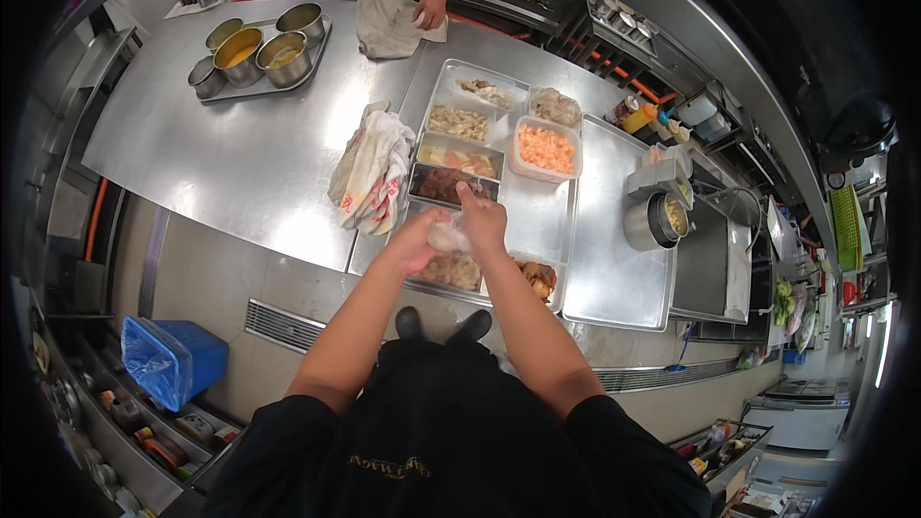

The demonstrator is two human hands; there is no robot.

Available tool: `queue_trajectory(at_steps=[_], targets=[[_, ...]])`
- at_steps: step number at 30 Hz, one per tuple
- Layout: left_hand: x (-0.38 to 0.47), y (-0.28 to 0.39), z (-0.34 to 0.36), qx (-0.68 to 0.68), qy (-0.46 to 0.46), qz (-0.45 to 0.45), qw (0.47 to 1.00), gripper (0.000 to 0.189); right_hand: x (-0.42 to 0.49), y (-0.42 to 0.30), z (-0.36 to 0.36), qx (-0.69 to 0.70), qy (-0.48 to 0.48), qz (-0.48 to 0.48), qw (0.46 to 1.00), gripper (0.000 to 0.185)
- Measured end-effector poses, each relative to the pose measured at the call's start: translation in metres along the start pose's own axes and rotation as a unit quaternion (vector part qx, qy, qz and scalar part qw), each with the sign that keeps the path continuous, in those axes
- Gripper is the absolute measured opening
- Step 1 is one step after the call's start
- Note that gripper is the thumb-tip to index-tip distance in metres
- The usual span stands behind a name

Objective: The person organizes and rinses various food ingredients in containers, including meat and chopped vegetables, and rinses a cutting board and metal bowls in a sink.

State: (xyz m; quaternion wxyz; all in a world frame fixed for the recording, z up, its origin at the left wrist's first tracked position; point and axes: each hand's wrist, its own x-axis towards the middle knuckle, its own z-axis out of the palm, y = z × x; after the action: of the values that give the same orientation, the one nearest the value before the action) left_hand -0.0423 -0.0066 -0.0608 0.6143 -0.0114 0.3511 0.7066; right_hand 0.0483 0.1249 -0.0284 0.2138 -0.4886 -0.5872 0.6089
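Note:
Between my two hands is a small translucent plastic bag, bunched up; what it contains is unclear. My left hand grips it from the left. My right hand holds its right side, thumb pointing away from me. Just beyond them, dark red meat fills a metal container. Below my hands, a container of pale food pieces is partly hidden. Browned meat pieces lie to the right of my right forearm. All of these stand in a large metal tray.
Diced orange food in a plastic tub stands beyond, right. Crumpled cloths lie left of the tray. Metal pots share another tray. Across the steel table, another person's hands hold a cloth. A blue bin stands on the floor.

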Motion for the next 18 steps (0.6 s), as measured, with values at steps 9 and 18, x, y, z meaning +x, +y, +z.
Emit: queue_trajectory(at_steps=[9, 18], targets=[[0.007, -0.048, 0.009, 0.072, 0.115, 0.172, 0.976, 0.015, 0.011, 0.021, 0.035, 0.016, 0.193, -0.006, 0.981, 0.063], [0.000, -0.002, -0.016, 0.066, 0.079, 0.083, 0.991, 0.029, 0.019, 0.021, -0.010, 0.106, -0.187, 0.098, 0.972, 0.032]])
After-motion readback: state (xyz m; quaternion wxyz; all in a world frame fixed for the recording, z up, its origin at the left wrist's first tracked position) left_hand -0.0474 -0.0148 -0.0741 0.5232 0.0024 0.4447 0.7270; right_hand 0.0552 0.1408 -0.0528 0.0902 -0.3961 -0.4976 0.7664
